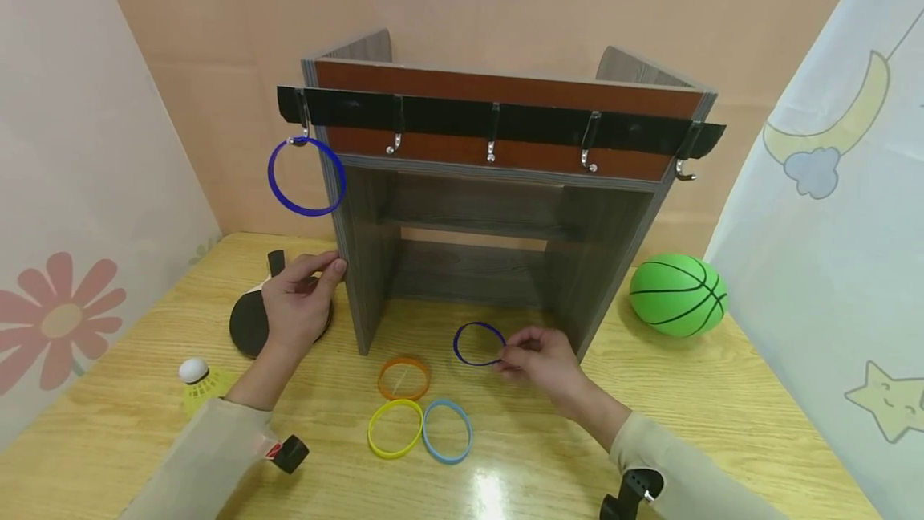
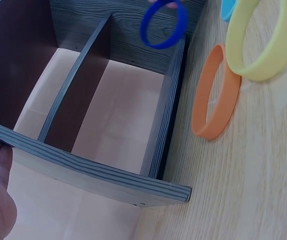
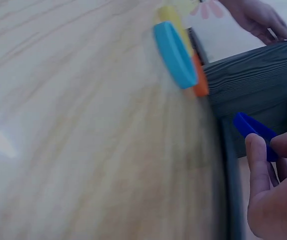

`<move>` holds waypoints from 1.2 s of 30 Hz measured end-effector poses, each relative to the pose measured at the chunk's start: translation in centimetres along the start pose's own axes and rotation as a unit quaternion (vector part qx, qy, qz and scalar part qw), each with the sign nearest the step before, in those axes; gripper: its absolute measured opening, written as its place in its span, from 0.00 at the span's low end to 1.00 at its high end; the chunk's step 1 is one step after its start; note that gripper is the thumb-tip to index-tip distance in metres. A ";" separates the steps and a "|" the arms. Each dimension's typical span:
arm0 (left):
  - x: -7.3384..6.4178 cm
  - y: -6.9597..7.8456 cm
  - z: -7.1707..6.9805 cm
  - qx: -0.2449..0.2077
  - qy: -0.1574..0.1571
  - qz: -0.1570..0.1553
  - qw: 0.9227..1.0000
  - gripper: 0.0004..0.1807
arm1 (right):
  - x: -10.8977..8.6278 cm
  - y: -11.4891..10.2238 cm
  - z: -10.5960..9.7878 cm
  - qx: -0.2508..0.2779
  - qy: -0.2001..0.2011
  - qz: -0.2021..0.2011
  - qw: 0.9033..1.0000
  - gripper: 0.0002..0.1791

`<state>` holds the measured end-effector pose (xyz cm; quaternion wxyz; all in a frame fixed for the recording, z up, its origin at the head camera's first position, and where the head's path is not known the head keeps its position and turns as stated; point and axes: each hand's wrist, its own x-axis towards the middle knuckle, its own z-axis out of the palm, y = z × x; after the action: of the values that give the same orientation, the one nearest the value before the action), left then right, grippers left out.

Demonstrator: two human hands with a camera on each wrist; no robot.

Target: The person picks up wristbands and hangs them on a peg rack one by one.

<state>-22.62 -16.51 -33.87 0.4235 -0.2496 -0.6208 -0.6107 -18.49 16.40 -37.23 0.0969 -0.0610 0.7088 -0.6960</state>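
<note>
My right hand (image 1: 545, 363) pinches a dark blue silicone wristband (image 1: 456, 347) between thumb and fingers, in front of the lower opening of a grey wooden shelf unit (image 1: 472, 271). The right wrist view shows the same band (image 3: 248, 125) tilted at the fingertips. At the shelf's left side panel (image 1: 354, 263), my left hand (image 1: 299, 303) touches the outer edge with its fingertips. Another dark blue wristband (image 1: 306, 212) hangs from the leftmost hook of the black hook rail (image 1: 447, 115). Orange (image 1: 380, 379), yellow (image 1: 370, 436) and light blue (image 1: 469, 440) wristbands lie on the table.
A green ball (image 1: 678, 295) sits right of the shelf. On the left are a black table tennis paddle (image 1: 249, 323), partly behind my left hand, and a yellow shuttlecock (image 1: 198, 387). Several bare hooks (image 1: 491, 152) line the rail. Patterned cloth (image 1: 852, 207) bounds the wooden table (image 1: 722, 408).
</note>
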 end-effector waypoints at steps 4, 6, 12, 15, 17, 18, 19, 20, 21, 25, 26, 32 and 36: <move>0.0 0.1 0.0 0.007 -0.001 0.004 1.000 0.06 | 0.2 -1.5 0.1 0.033 0.005 -0.017 0.999 0.07; 0.1 0.2 0.0 0.010 0.000 0.008 1.000 0.06 | 0.2 -2.5 0.2 0.056 0.002 -0.029 0.998 0.07; 0.1 0.1 0.0 0.002 0.008 0.010 1.000 0.06 | -0.1 -5.4 1.3 0.104 -0.010 -0.072 0.992 0.06; 0.0 0.0 0.0 -0.003 0.008 0.008 1.000 0.06 | -0.3 -6.6 1.9 0.124 -0.015 -0.082 0.989 0.06; 0.0 0.0 0.0 -0.003 0.007 0.009 1.000 0.06 | -0.4 -7.2 2.3 0.136 -0.021 -0.089 0.987 0.07; 0.0 0.1 0.0 -0.001 0.006 0.009 1.000 0.06 | -0.5 -7.6 2.5 0.142 -0.024 -0.092 0.985 0.07; 0.1 0.1 0.1 0.002 0.005 0.010 1.000 0.06 | -0.5 -7.8 2.7 0.147 -0.026 -0.094 0.984 0.07; 0.1 0.1 0.1 0.007 0.004 0.010 1.000 0.06 | -0.6 -8.1 2.9 0.151 -0.029 -0.096 0.983 0.07; 0.0 0.1 0.1 0.009 0.003 0.010 1.000 0.06 | -0.6 -8.4 3.1 0.156 -0.031 -0.099 0.982 0.07; 0.0 0.1 0.2 0.015 0.002 0.008 1.000 0.06 | -0.7 -9.8 4.0 0.171 -0.040 -0.117 0.978 0.08; 0.0 0.1 0.2 0.015 0.002 0.007 1.000 0.06 | -0.7 -10.1 4.3 0.174 -0.042 -0.124 0.976 0.08; 0.1 0.3 0.3 0.009 0.000 0.010 1.000 0.07 | -0.8 -12.1 5.9 0.203 -0.069 -0.157 0.964 0.10; 0.4 1.5 0.5 -0.014 -0.001 0.012 1.000 0.07 | -0.6 -13.2 7.2 0.223 -0.088 -0.172 0.956 0.12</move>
<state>-21.71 -15.88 -32.71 0.4264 -0.2638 -0.6096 -0.6140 -16.98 9.24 -24.14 0.0489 -0.2198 0.5035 -0.8341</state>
